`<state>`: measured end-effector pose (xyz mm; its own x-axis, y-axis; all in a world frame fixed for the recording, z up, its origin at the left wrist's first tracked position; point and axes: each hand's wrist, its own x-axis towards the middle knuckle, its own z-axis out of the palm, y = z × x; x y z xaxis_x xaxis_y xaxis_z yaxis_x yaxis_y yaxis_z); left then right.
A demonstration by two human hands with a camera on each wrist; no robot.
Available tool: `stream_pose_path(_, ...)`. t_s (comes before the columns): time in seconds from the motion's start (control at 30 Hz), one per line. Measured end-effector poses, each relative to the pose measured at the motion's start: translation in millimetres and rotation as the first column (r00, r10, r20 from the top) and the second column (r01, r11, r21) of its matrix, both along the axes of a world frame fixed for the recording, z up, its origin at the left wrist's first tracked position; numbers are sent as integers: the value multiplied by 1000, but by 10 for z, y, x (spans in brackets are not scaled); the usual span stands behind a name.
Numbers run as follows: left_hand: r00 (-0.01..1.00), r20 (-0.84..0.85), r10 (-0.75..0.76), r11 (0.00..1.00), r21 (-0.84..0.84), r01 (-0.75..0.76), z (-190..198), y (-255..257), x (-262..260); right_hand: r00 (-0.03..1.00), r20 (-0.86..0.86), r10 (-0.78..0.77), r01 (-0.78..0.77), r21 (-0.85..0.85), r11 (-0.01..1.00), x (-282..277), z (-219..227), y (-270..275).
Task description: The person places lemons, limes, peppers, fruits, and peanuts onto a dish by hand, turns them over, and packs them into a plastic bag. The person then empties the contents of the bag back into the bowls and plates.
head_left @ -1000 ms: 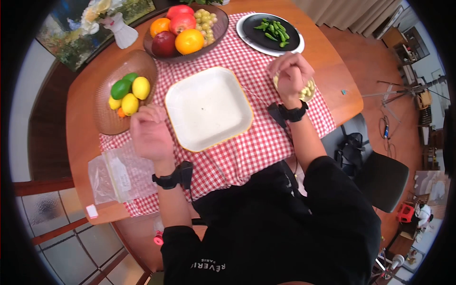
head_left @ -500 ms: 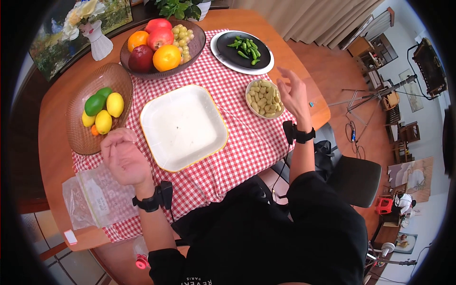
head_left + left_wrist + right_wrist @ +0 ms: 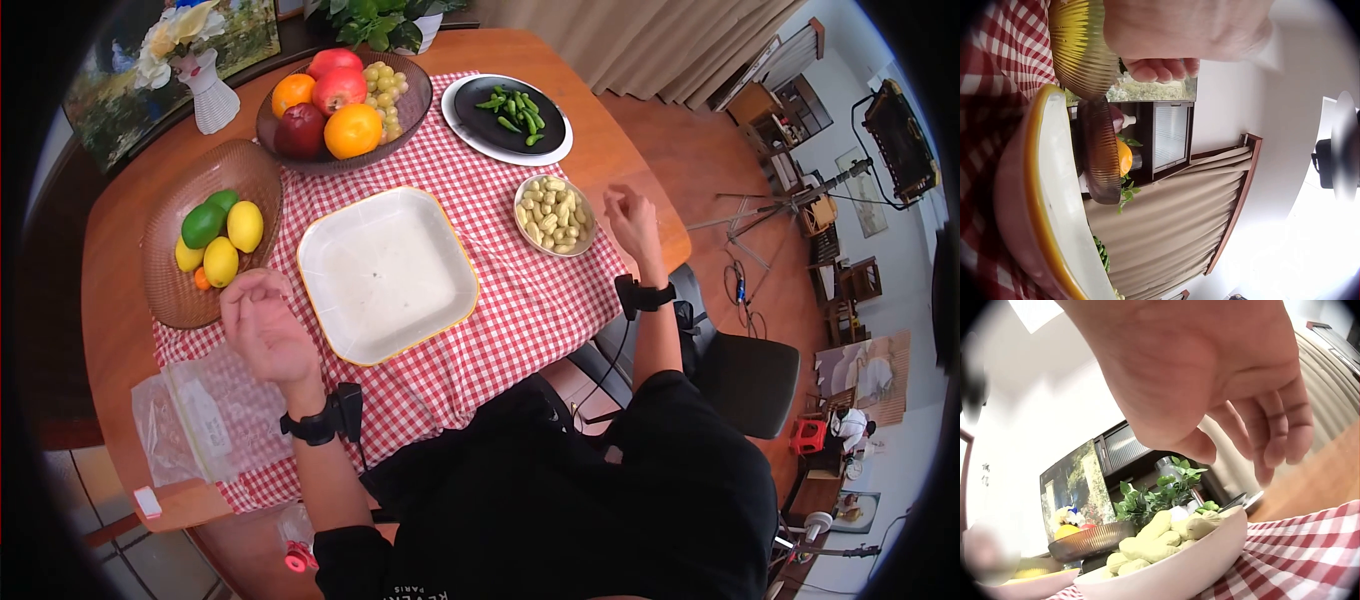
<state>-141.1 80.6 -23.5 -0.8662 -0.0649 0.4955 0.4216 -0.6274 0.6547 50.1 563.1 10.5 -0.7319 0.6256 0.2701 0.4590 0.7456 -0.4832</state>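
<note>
My left hand (image 3: 266, 328) hovers palm-up with loosely bent fingers, holding nothing. It is beside the left edge of a square white baking dish (image 3: 388, 275) with a yellow rim, whose inside is bare. In the left wrist view the dish's rim (image 3: 1034, 181) runs close below that hand. To the right of a round bowl of peanuts (image 3: 555, 215), my right hand (image 3: 635, 230) hangs in the air with relaxed fingers and nothing in them. The right wrist view shows the peanuts (image 3: 1159, 540) heaped in their bowl, under the hand's fingers (image 3: 1260, 437).
A ribbed brown bowl (image 3: 160, 285) holds lemons and green fruits. Behind it, a dark bowl (image 3: 420, 115) carries apples, oranges and grapes. Green peppers (image 3: 522, 110) lie on a black plate. A clear plastic bag (image 3: 205, 415) rests near the table's left edge on a checked cloth (image 3: 520, 340).
The head view swung, shifting the table leftward in frame. My right hand moved from over the peanut bowl out to its right, its fingers drawing in. The left hand stays beside the dish.
</note>
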Motion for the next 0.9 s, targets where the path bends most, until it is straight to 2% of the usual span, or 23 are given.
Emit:
stream_pose_path(0.03,1000,8,-4,1000,-1,4,16,-1,11,997,77,-19,28,-127,991,55,3,39)
stream_pose_path(0.07,1000,16,-7,1000,-1,7,27,2,23,999,35,20,-9,-287,958,109,-37,41)
stream_pose_path(0.1,1000,17,-11,1000,3,11,32,12,28,999,35,16,-5,-283,959,141,-18,-31)
stream_pose_path(0.17,1000,2,-18,1000,-1,18,35,21,35,998,63,29,11,-560,828,171,24,-166)
stream_pose_path(0.23,999,-11,-39,999,6,39,26,12,31,997,76,35,15,-578,816,170,-11,-177)
stream_pose_path(0.3,998,-25,-56,998,12,57,26,16,31,1000,14,-26,29,-691,722,138,-93,-141)
stream_pose_path(0.43,999,9,-32,999,16,32,13,10,20,999,19,-40,42,-724,689,60,-146,-179)
stream_pose_path(0.53,999,20,-30,999,21,30,30,19,25,1000,0,11,-9,-671,742,38,-154,-183)
stream_pose_path(0.67,999,35,-20,1000,22,19,10,10,18,991,-130,-27,-67,-664,745,-6,-86,-211)
stream_pose_path(0.73,999,29,-22,999,27,22,23,29,28,975,-220,-16,-130,-632,764,-42,31,-271)
stream_pose_path(0.9,999,42,-27,1000,5,27,21,37,27,957,-276,87,-232,-550,802,-249,438,-609)
